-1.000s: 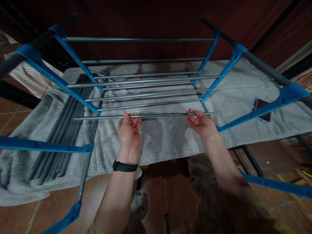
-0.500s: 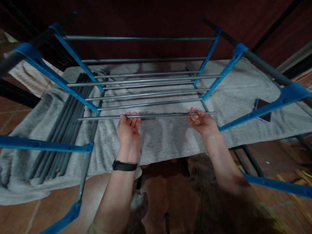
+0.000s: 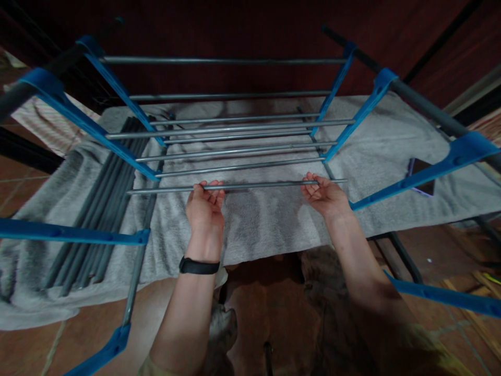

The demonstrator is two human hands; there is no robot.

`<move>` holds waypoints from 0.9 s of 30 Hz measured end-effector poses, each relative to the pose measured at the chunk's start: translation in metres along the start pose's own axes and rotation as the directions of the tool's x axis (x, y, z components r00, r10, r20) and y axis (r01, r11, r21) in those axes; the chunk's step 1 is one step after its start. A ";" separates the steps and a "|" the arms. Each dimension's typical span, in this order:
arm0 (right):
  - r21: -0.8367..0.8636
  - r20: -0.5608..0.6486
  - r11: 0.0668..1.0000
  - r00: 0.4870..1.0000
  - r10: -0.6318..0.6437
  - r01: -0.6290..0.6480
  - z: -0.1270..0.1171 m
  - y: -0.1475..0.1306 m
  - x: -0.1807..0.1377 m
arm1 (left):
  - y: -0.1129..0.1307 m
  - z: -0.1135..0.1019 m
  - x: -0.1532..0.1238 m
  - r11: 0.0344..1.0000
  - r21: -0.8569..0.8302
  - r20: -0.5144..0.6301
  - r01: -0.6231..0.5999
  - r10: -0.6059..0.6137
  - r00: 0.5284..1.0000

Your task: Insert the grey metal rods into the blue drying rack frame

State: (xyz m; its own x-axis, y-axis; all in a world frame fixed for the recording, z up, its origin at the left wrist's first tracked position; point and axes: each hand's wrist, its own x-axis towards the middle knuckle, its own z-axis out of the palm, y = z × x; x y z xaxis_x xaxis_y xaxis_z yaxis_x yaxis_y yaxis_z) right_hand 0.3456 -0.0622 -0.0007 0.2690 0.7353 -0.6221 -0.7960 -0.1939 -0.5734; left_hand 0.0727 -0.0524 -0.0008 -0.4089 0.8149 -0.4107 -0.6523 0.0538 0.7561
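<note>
A thin grey metal rod lies level across both of my hands, its two ends free. My left hand, with a black band at the wrist, has its thumb over the rod and curled fingers beneath. Palm up, my right hand grips the same rod near its right end. Just beyond is a rack of blue plastic side pieces joined by several grey crossbars. More blue arms extend towards me on the right, and one blue arm on the left.
Several loose grey tubes lie side by side at the left on a grey fleecy blanket. A dark phone-like object with a purple edge rests at the right. Tiled floor shows below the blanket's front edge.
The rod's left end has shifted very slightly right and down. My left hand has moved a touch left; the grip of both hands looks the same.
</note>
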 end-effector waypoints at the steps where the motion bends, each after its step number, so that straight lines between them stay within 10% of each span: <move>1: 0.000 0.000 1.000 1.000 -0.001 0.001 0.000 0.000 0.000 | -0.001 -0.001 0.001 1.000 -0.001 0.001 -0.005 0.005 1.000; 27: -0.018 0.023 1.000 1.000 0.002 -0.002 0.004 0.009 -0.001 | -0.006 0.002 -0.002 1.000 -0.009 0.000 -0.003 0.003 1.000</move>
State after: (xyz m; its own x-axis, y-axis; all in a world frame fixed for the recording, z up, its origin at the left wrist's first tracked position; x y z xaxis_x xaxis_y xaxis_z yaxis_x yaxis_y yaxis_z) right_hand 0.3364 -0.0619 -0.0029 0.2547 0.7496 -0.6109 -0.7868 -0.2066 -0.5816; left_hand 0.0787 -0.0526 -0.0035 -0.4108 0.8154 -0.4079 -0.6568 0.0457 0.7527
